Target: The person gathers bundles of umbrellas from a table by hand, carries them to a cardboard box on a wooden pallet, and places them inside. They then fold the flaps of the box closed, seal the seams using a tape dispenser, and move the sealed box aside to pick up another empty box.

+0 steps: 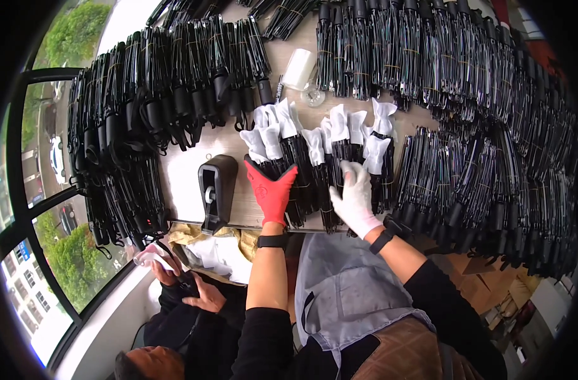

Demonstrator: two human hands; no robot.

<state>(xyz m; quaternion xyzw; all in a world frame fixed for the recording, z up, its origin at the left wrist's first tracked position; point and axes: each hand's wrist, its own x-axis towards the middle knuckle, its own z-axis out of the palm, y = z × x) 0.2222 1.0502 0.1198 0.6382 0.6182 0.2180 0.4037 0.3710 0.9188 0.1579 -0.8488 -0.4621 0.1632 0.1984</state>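
Before me on the table lies a group of folded black umbrellas [294, 155] with white wraps [341, 123] over their far ends. My left hand [271, 193], in a red glove with black edging, rests against the left side of this group. Its thumb and fingers spread in a V, with the fingertips partly hidden against the umbrellas. Over the right part of the group is my right hand [354, 197] in a white glove. Its fingers are apart and slightly bent, touching or just above the umbrellas; I see nothing held in it.
A black tape dispenser [217, 190] stands left of my red glove. Beyond the wrapped umbrellas are a clear tape roll [312, 96] and a white roll [298, 69]. Dense rows of umbrellas [428, 57] flank both sides. At lower left, a co-worker's hands [203, 294] hold a partly wrapped umbrella.
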